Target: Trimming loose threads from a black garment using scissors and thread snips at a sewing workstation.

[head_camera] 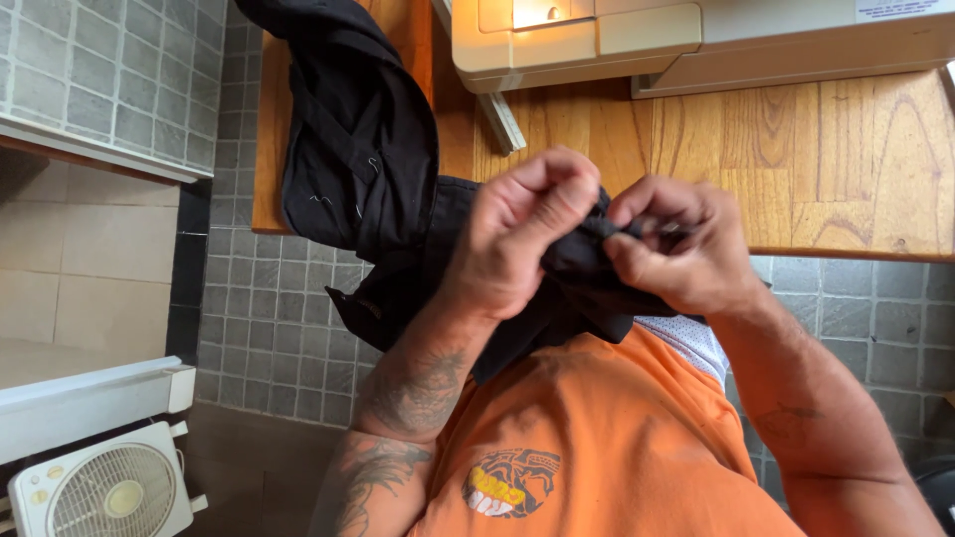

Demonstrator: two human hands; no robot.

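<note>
While both hands pinch the black garment point(368, 169) at the centre of the frame, keep the fold taut; your left hand point(522, 234) is closed on the cloth, thumb over fingers; your right hand point(676, 249) is clamped on the same edge beside it; the rest trails to the upper left over the wooden table point(796, 159), so guard against drag; the sewing machine point(696, 35) sits at the top.

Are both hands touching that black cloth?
Touching. The head view shows the left hand and right hand both pinching the black cloth between fingers.
</note>
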